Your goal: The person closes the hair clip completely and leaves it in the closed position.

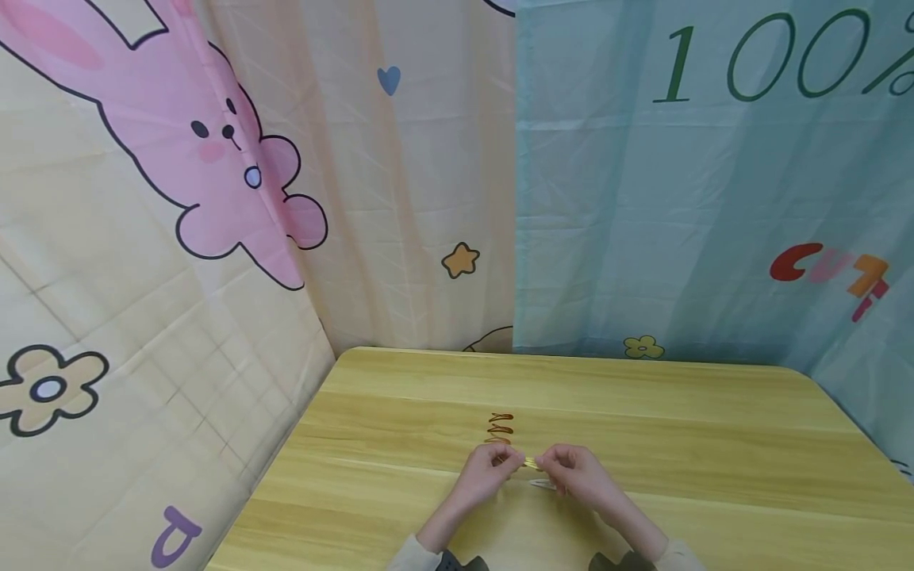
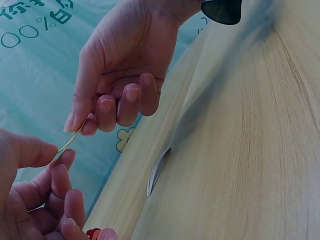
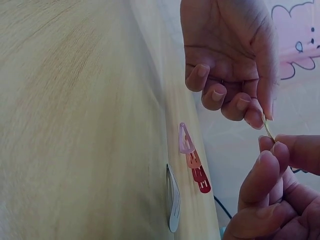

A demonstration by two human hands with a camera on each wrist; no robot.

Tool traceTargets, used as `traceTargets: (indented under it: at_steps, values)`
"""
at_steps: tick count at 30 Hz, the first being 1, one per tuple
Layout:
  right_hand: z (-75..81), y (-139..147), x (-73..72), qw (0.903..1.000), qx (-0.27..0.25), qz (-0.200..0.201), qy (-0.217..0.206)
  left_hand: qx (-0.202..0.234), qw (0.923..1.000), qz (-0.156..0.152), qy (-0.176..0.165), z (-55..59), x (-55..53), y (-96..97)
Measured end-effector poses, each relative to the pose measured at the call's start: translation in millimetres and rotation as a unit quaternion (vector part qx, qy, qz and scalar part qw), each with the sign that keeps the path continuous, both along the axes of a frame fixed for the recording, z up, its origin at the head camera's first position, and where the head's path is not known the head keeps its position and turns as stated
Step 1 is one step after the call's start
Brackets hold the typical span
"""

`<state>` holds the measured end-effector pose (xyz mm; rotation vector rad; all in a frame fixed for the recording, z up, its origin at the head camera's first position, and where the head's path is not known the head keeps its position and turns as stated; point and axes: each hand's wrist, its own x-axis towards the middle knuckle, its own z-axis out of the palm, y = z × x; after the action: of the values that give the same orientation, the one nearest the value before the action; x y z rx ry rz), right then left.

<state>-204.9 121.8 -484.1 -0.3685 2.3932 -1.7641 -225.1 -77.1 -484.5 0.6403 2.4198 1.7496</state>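
Note:
Both hands meet over the table around a thin yellow snap hair clip (image 1: 531, 462), raised above the wood. My left hand (image 1: 487, 472) pinches one end between thumb and index finger, its other fingers loosely curled. At the opposite end, the thumb and index finger of my right hand (image 1: 581, 474) pinch the clip too. A white snap clip (image 3: 173, 202) lies on the table below, partly covered by the right hand in the head view. Behind the left hand, a column of clips runs away from me: a pink clip (image 3: 186, 144), an orange clip (image 3: 193, 160) and red ones (image 3: 201, 181).
The wooden table (image 1: 678, 420) has rounded far corners. Printed cloth hangs around it, with a pink rabbit (image 1: 178, 135) on the cream side and a blue-green curtain (image 1: 643, 222) at the back right. A dark cable (image 3: 222, 206) shows past the table edge.

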Motion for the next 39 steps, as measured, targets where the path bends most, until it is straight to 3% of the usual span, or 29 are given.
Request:
traceTargets:
  at_steps: [8, 11, 20, 28, 39]
  values:
    - [-0.3, -1.7, 1.9, 1.0000, -0.004, 0.004, 0.000, 0.016, 0.9997, -0.009, -0.014, 34.1, 20.2, 0.4]
    - [-1.1, -3.0, 2.4, 0.9999, -0.012, 0.007, -0.008, 0.027, 0.9994, -0.015, -0.018, 38.4, 22.9, -0.3]
    - [-1.0, -4.9, 2.2, 0.9997, -0.017, 0.018, -0.007, 0.043, 0.9976, -0.017, -0.052, 34.3, 19.8, 2.2]
    - [1.1, -6.1, 2.2, 0.9994, -0.025, 0.023, -0.009, 0.049, 0.9965, -0.017, -0.066, 4.1, 1.8, 5.1]
    - [-0.4, -4.4, 1.0, 0.9980, -0.054, 0.030, -0.017, 0.068, 0.9944, -0.028, -0.076, 5.5, 2.0, 3.6]
